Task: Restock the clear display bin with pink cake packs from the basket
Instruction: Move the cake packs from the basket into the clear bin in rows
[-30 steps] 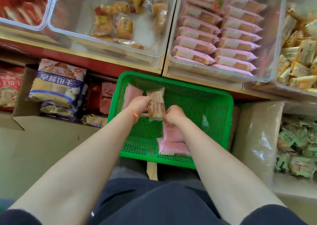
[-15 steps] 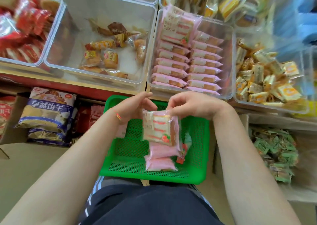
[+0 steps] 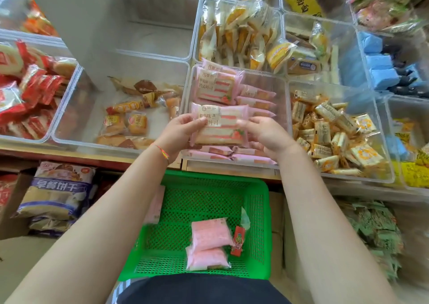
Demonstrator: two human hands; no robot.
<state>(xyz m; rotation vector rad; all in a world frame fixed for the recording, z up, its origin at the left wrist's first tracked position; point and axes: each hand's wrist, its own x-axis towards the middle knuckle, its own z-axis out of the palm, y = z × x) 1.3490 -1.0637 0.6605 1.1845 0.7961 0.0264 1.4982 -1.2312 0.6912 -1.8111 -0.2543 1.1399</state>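
Observation:
A pink cake pack (image 3: 219,125) is held flat between both hands, over the front of the clear display bin (image 3: 282,99). My left hand (image 3: 178,134) grips its left edge and my right hand (image 3: 267,134) grips its right edge. Rows of pink cake packs (image 3: 255,102) fill the bin, with a few standing upright at its back. Below, the green basket (image 3: 260,213) holds two pink packs (image 3: 209,243) near its front, and another pink pack (image 3: 156,205) leans at its left wall behind my left forearm.
A clear bin of brown and orange snacks (image 3: 120,118) sits left of the display bin; a bin of yellow packs (image 3: 332,136) sits right. A small red sachet (image 3: 238,241) lies in the basket. A bagged biscuit box (image 3: 55,194) stands low left, green packs (image 3: 376,234) low right.
Both hands lifted one pink cake pack out of the basket and carried it up and forward over the display bin. The view tilted up towards the shelf.

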